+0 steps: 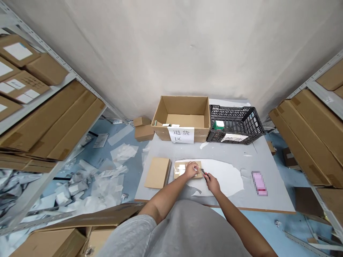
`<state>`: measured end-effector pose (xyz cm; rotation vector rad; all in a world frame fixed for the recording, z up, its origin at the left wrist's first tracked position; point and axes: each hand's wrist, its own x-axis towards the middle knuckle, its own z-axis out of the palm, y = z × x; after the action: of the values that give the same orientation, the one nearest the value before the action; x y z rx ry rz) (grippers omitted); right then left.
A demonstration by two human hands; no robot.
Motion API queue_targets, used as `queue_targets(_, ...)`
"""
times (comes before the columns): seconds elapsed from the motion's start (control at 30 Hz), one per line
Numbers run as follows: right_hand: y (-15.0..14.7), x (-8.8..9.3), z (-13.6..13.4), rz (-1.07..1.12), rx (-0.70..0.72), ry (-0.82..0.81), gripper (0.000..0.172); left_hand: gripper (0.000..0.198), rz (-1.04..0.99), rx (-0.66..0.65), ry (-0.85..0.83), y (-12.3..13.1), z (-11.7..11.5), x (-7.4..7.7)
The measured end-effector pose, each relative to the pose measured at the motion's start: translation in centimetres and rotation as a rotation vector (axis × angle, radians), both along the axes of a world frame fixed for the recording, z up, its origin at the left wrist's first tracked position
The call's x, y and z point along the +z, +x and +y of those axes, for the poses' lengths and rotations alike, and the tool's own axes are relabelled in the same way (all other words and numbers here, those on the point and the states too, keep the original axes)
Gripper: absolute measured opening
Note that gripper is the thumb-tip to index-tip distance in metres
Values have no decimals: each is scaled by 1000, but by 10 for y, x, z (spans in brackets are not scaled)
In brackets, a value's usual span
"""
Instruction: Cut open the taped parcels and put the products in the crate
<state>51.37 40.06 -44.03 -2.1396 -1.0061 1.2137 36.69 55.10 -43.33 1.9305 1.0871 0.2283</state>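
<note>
A small flat cardboard box (pixel 177 174) with a white label lies on the table in front of me. My left hand (pixel 192 170) is closed at its right part, fingers bent together on the box's top. Gripped in my right hand (pixel 213 184) is a slim dark hand tool (pixel 204 172) with red on its handle, its tip at the right end of the box. Whether it is scissors or a knife I cannot make out. Beneath the box spreads a white sheet (pixel 226 176). A larger plain cardboard box (pixel 157 173) sits to the left.
At the table's back stand an open carton (pixel 160 132) with a paper sign and a black plastic crate (pixel 252 137) holding a green-and-white box (pixel 218 125). A pixelated pink item (pixel 259 183) lies right. Shelves of cartons flank both sides; plastic wrappings (pixel 104 185) litter the floor left.
</note>
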Motion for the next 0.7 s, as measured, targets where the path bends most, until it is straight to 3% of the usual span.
queue_targets(0.37,1,0,-10,108,-16,7,33,14,-36,-2,-3,-3,-4,-1)
queue_targets(0.6,5,3,6,-1,25,-8,28,14,-61,7,-1,-3,0,-3)
queue_targets(0.7,5,3,1,22,21,-18,29,13,-67,9,-4,-4,-2,-3)
